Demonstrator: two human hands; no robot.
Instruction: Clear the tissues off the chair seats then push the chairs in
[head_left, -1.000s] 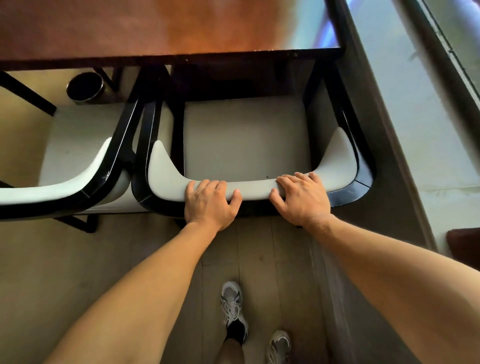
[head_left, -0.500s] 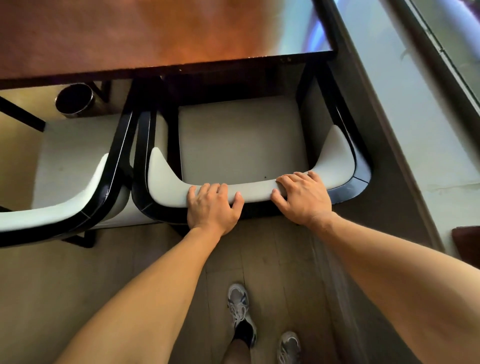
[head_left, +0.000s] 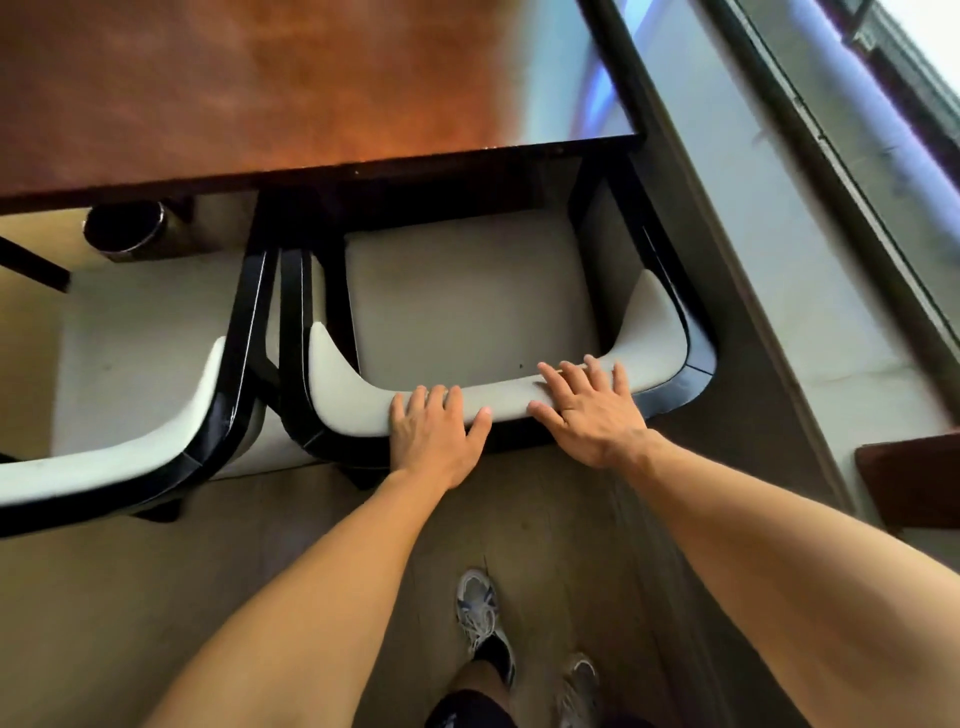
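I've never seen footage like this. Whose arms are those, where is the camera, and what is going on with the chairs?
There is no machine here: the camera sits on a person's head and looks down, so you see their own arms and shoes. The left hand and the right hand rest with fairly straight fingers on the white padded back of the right chair, whose seat reaches under the brown table. Nothing is gripped, and no tissue shows on that seat. A second chair stands beside it on the left, and a dark round bin sits under the table edge.
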